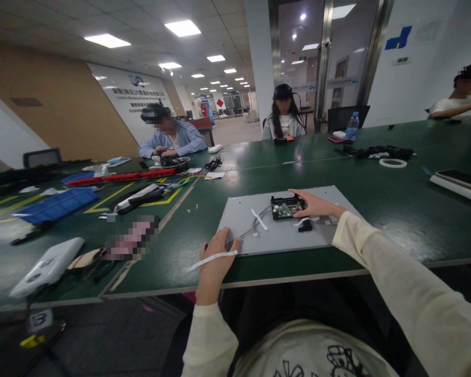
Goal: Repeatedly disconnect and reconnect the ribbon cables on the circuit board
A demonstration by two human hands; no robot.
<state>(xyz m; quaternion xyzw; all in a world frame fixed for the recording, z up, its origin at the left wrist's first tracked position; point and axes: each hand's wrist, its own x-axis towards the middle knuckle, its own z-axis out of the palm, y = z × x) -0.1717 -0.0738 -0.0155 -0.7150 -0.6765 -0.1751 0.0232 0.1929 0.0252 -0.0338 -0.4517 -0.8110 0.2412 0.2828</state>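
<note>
A grey panel point(251, 243) lies flat on the green table in front of me. On it sits a circuit board in a black frame point(284, 208), with a grey cable point(255, 226) running from its left side. My right hand point(317, 203) grips the frame's right end between thumb and fingers. At the panel's front left corner, my left hand point(215, 259) has its thumb and forefinger closed around the cable's far end, which they partly hide. A strip of white tape point(215, 257) lies across the left hand. Another white strip point(259, 219) crosses the cable.
A small black part point(305, 225) rests on the panel by my right wrist. A tape roll point(393, 163) and a water bottle point(352, 127) are farther right. Leftward are a blue tray point(58, 204) and a white device point(49, 267). Several people sit around the table.
</note>
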